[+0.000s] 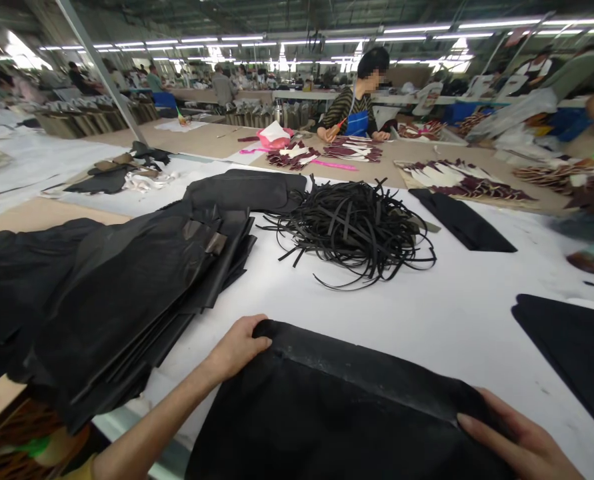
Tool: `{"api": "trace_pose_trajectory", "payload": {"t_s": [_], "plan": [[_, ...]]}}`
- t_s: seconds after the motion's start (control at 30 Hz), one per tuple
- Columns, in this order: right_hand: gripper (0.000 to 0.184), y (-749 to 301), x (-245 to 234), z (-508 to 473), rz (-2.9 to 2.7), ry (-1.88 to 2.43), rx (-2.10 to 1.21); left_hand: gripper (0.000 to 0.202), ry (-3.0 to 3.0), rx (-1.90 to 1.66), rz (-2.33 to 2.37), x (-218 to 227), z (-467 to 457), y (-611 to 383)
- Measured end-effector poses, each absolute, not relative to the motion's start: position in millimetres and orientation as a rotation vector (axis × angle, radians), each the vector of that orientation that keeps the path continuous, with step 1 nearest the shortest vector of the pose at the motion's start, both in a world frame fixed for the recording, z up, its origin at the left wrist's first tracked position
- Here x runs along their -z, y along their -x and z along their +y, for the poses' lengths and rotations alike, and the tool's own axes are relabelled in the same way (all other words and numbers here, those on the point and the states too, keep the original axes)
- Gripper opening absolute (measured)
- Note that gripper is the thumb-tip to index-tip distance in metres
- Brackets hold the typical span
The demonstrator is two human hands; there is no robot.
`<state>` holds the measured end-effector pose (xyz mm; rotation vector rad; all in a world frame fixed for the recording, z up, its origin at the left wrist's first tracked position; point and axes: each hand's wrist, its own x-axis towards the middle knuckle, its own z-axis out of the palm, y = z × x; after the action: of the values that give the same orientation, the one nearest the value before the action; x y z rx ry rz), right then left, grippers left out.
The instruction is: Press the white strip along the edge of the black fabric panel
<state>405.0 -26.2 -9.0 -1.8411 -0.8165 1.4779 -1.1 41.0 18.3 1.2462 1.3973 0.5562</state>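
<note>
A black sheet is spread at the near edge of the white bench, held between the two hands. Its far left corner is gripped by the left hand, fingers curled over the edge and forearm stretched forward. Its right edge is clasped by the right hand, thumb laid on top. A heap of black strips lies beyond.

Garment or leather-goods factory floor, long cutting tables (strip-lit), stacked black fabric pieces, seated workers
</note>
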Motion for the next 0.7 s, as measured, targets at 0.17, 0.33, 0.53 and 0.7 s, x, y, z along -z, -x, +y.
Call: {"api": "trace_pose_trajectory", "payload": {"t_s": [0.17, 0.33, 0.53, 0.7], "plan": [[0.049, -413.0, 27.3, -20.1, -1.379, 2.087, -0.871, 0.016, -1.711, -0.441, 1.747, -4.7, 35.8, 2.7], [0.044, -410.0, 43.2, -28.7, -1.685, 2.297, -0.403, 0.025, -2.01, -0.306, 1.877, 7.0, 25.6, -0.3], [0.032, -400.4, 47.3, -29.9, -1.956, 2.254, 0.063, 0.035, -2.298, -0.141, 1.986, 13.3, 22.2, -4.3], [0.036, -394.2, 17.7, -33.3, -1.953, 2.372, 0.463, 0.041, -2.493, -0.235, 2.054, 6.3, 14.1, 9.9]]}}
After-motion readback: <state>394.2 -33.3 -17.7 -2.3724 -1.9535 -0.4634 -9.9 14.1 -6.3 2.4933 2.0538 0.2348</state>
